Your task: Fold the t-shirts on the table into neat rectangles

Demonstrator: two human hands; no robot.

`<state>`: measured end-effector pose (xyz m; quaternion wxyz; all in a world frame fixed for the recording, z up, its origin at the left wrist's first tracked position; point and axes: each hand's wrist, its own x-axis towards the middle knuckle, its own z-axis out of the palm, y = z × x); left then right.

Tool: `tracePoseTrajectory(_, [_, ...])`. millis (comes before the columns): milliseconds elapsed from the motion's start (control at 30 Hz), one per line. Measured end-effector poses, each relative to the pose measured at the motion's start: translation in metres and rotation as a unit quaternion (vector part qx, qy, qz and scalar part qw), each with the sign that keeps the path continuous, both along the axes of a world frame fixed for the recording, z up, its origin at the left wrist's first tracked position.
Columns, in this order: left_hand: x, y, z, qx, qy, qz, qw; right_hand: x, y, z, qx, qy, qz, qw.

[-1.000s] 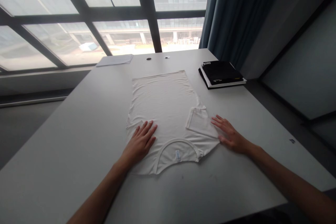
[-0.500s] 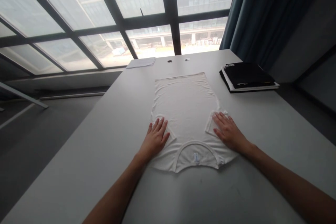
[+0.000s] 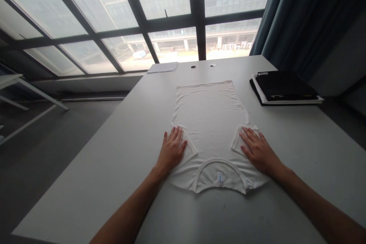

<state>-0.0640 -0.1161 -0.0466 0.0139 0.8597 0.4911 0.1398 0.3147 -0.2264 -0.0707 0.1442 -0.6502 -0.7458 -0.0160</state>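
A white T-shirt (image 3: pixel 210 118) lies spread on the white table, its neckline toward me and its hem toward the window. Both sleeves are folded inward over the body. My left hand (image 3: pixel 172 148) rests flat on the left folded sleeve, fingers stretched out. On the right folded sleeve lies my right hand (image 3: pixel 259 150), palm down with the fingers apart. Inside the neck opening a small label (image 3: pixel 220 177) shows. Faint wrinkles run along the shirt's sides and shoulders.
The white table (image 3: pixel 120 152) reaches to the window. A stack of folded dark and white cloths (image 3: pixel 287 87) sits at the right. Papers (image 3: pixel 162 67) lie at the far left edge, near two round cable holes (image 3: pixel 193 67). A blue curtain (image 3: pixel 283 15) hangs at the right.
The camera view has turned slightly left, so everything sits a little further right. Both hands remain flat on the sleeves, and the shirt looks the same.
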Motion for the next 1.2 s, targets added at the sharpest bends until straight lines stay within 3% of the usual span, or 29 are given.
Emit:
tracePoseTrajectory(267, [-0.008,0.0,-0.002,-0.004,0.009,0.098,0.995,0.003,0.001,-0.008,0.008,0.005,-0.003,1.0])
tracePoseTrajectory(567, [-0.014,0.012,-0.006,-0.005,-0.008,0.087,0.996,0.001,0.002,-0.006,0.003,-0.001,-0.008,1.0])
tracePoseTrajectory(667, [-0.007,0.006,0.003,0.005,-0.029,0.051,0.998,0.0,0.0,-0.003,0.005,0.001,-0.011,1.0])
tracePoseTrajectory(767, [0.003,-0.004,0.01,-0.001,-0.048,-0.023,0.999,0.002,-0.005,0.003,0.024,0.008,-0.007,1.0])
tracePoseTrajectory(933, [0.01,-0.016,0.001,-0.044,-0.018,-0.112,0.993,0.005,-0.006,0.008,0.057,0.027,0.005,0.998])
tracePoseTrajectory(1067, [0.009,-0.015,-0.009,-0.055,0.025,-0.129,0.99,0.002,-0.003,0.0,0.025,0.007,0.015,1.0])
tracePoseTrajectory(1200, [0.01,-0.015,-0.004,-0.051,0.025,-0.123,0.991,-0.002,-0.004,0.003,0.046,0.016,0.011,0.999])
